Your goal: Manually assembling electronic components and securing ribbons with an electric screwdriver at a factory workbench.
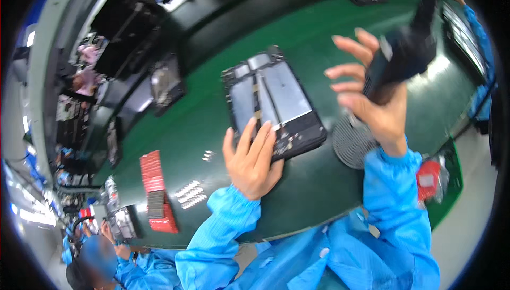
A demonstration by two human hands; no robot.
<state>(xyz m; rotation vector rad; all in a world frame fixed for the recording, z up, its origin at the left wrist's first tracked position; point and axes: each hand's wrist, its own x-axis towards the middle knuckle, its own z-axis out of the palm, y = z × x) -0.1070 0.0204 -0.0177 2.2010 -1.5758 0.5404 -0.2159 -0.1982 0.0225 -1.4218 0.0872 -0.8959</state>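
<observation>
On the green table lies an opened tablet (276, 96), its inside facing up with large silver battery panels and dark flat cables. My left hand (252, 162) rests on its near edge, the fingers extended over the inner parts. To the right, my right hand (377, 98) is raised with fingers spread. A black tool (404, 56), blurred by motion and shaped like a powered screwdriver, is at its palm, running up to the top right. The fingers are not wrapped round it. Below that hand sits a round, ridged dark disc (350, 144), partly covered by the hand.
Red bubble wrap (151, 170) with a dark strip piece lies left, beside rows of small metallic parts (190, 194). Several other opened devices (167, 82) stand at the far left. A green bin (449, 189) holds red packaging at right. Another person (101, 263) sits lower left.
</observation>
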